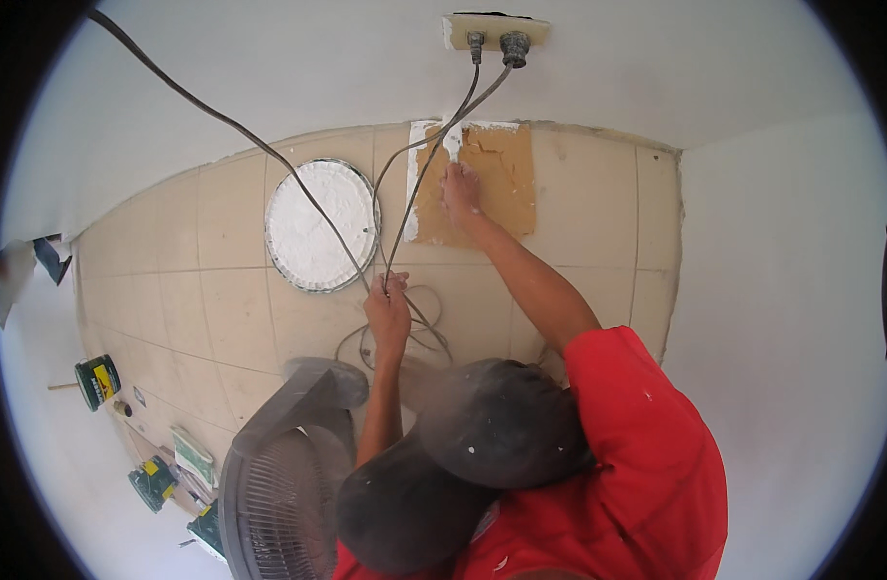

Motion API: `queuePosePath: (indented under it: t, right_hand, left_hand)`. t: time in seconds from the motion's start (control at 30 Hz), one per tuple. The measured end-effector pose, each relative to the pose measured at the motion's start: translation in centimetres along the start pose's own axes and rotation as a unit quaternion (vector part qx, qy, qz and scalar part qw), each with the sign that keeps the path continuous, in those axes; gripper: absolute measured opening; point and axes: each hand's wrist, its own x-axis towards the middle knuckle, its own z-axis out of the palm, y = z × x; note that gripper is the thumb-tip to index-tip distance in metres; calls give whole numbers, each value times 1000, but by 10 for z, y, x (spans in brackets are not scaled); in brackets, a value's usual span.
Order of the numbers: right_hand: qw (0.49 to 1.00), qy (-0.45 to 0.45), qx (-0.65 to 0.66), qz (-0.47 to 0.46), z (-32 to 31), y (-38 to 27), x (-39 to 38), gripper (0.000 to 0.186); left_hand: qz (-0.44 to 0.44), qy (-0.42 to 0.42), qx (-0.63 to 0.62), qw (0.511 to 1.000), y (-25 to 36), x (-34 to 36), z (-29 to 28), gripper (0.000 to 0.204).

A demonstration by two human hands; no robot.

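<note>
Scraper (452,143), coated white, held in the person's right hand (461,188); located over a square brown sheet (506,193), near the foot of the white wall (347,68). Long axis runs nearly straight away from the person, from fingers toward wall; blade end points at the wall, handle end back to the palm. Right hand is narrow, fingers wrapped about the handle, which they mostly hide. The blade's far edge is hard to make out, white against white and crossed by cords; whether it touches the wall cannot be told. Left hand (388,300), closed around dark cables (407,198) at a spot between a round tub of white paste (322,222) and the person's knees (501,420); how many strands it grips cannot be told. Cables lead up to two plugs in a wall socket (496,34); another strand slants across the tub, covering part of the paste. Grey fan (284,493), lower left, cut off by the lower edge; its far side is hidden behind the knees.
</note>
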Motion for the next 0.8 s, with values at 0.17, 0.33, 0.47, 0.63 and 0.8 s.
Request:
queuePosePath:
  t: [0.17, 0.33, 0.47, 0.63, 0.8]
  right_hand:
    - [999, 25, -4, 38, -3, 1, -2, 24]
    - [999, -16, 36, 19, -3, -5, -15, 23]
    - [996, -38, 48, 62, -10, 8, -35, 22]
    - [994, -66, 57, 60, -7, 9, -24, 22]
    - [998, -45, 35, 36, 3, 2, 8, 24]
  left_hand:
    - [-8, 4, -21, 1000, 0, 2, 3, 29]
    - [-4, 9, -21, 1000, -2, 0, -1, 28]
    - [-13, 10, -31, 999, -7, 3, -1, 29]
    - [3, 23, -61, 998, -8, 3, -2, 30]
    - [-5, 15, -59, 998, -6, 5, 1, 31]
